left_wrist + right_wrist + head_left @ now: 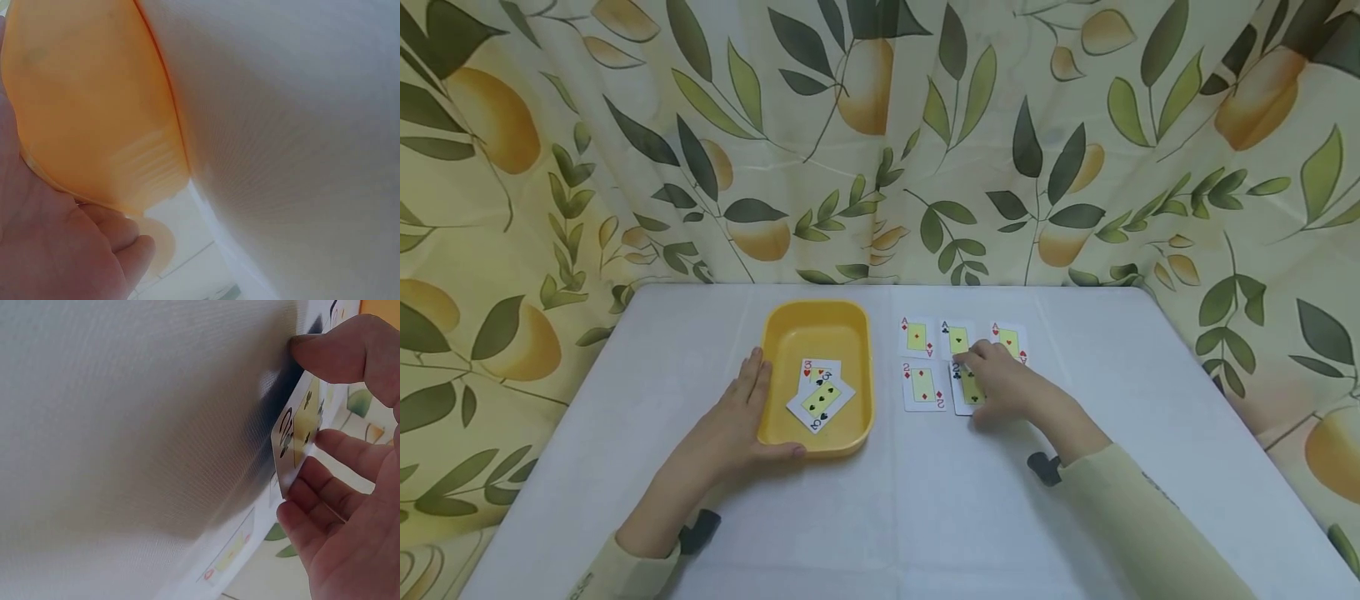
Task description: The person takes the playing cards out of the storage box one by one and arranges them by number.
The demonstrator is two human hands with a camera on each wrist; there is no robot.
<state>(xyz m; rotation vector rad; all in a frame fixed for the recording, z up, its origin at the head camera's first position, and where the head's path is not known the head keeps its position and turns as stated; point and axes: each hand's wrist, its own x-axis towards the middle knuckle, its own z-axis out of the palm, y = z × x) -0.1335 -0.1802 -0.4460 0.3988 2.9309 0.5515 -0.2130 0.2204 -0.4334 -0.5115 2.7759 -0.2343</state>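
Observation:
My right hand (1006, 382) holds a club card (967, 388) in the lower row of cards, close over the white table. In the right wrist view the card (302, 428) tilts up, fingertips at its far side and thumb near the other edge. Beside it lies the two of diamonds (922, 386). My left hand (733, 422) rests against the yellow tray (867, 375), fingers straight along its left side and thumb along its front edge. Inside the tray a spade card (821, 403) partly overlaps a heart card (831, 367).
Behind the lower cards, an upper row has the ace of diamonds (917, 337), ace of clubs (957, 337) and ace of hearts (1007, 337), the last partly behind my right hand. A fruit-patterned curtain (955, 167) hangs past the table's (880, 525) far edge.

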